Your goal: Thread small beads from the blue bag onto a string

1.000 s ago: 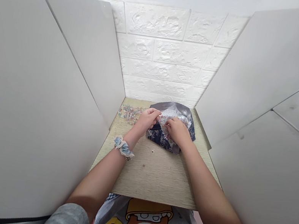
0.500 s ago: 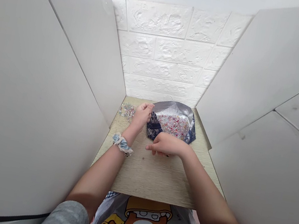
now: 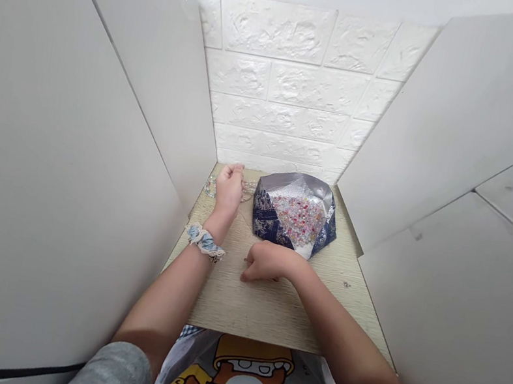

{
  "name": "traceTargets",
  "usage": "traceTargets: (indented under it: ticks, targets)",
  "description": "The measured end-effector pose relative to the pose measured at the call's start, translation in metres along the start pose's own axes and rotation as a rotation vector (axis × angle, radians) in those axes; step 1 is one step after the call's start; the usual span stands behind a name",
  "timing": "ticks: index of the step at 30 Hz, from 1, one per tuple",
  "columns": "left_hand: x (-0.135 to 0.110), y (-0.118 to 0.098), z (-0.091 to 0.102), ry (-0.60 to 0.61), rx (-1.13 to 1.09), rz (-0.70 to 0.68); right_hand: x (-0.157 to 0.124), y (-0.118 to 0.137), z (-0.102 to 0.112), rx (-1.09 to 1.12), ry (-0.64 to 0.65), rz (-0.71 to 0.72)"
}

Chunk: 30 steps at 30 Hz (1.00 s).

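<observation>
Pale panels (image 3: 60,151) are flanking the tabletop (image 3: 259,315), where an open bead pouch (image 3: 261,222) is lying; curled left hand (image 3: 228,190) is partly obscuring bead strands (image 3: 248,190), curled right hand (image 3: 274,262) is fronting the pouch; grips unclear.

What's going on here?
A person is working bare-handed at a wood-grain tabletop. The left hand is curled among the bead strands at the back left; whether it grips one is hard to tell. The right hand, fingers bent, is in front of an open foil-lined bag with a dark blue pattern. Loose multicoloured beads lie in the bag.
</observation>
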State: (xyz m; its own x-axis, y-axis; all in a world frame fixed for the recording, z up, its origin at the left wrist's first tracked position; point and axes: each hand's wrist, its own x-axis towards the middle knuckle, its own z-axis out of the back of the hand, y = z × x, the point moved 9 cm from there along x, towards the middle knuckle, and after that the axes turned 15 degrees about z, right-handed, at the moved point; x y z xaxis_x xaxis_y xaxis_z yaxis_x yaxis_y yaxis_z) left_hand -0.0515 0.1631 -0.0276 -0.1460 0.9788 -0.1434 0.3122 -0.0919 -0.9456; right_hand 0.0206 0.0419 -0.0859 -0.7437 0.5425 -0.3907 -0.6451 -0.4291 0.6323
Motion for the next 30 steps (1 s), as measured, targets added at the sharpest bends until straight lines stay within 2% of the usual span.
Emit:
traceTargets:
  ticks: [4, 7, 9, 12, 14, 16, 19, 22, 24, 26, 28, 30]
  targets:
    - [0.005, -0.003, 0.012, -0.069, -0.071, 0.006, -0.004, -0.005, 0.005, 0.125, -0.050, 0.018]
    - [0.008, -0.001, 0.016, -0.097, -0.091, 0.034, -0.008, -0.010, 0.022, 0.256, -0.193, 0.026]
    - [0.009, -0.002, 0.018, -0.117, -0.098, 0.028, -0.015, -0.017, 0.044, 0.391, -0.424, 0.026]
    - [0.008, -0.005, 0.019, -0.123, -0.101, -0.007, -0.038, -0.028, 0.082, 0.505, -0.912, 0.067]
    - [0.007, -0.005, 0.018, -0.112, -0.101, -0.014, -0.059, -0.024, 0.101, 0.369, -1.181, 0.159]
    - [0.007, -0.005, 0.017, -0.101, -0.095, -0.012, -0.075, -0.007, 0.109, 0.085, -1.315, 0.270]
    - [0.008, -0.004, 0.015, -0.086, -0.082, -0.021, -0.080, 0.019, 0.106, -0.315, -1.309, 0.363]
    - [0.008, -0.005, 0.014, -0.074, -0.077, -0.031, -0.075, 0.029, 0.102, -0.493, -1.255, 0.351]
    - [0.007, -0.006, 0.013, -0.067, -0.071, -0.028, -0.065, 0.029, 0.098, -0.463, -1.155, 0.348]
    - [0.005, -0.006, 0.011, -0.054, -0.064, -0.017, -0.046, 0.024, 0.089, -0.365, -0.970, 0.336]
    - [0.003, -0.006, 0.009, -0.041, -0.057, -0.005, -0.029, 0.016, 0.077, -0.298, -0.789, 0.282]
    - [0.002, -0.006, 0.008, -0.037, -0.051, 0.004, -0.022, 0.009, 0.070, -0.286, -0.697, 0.212]
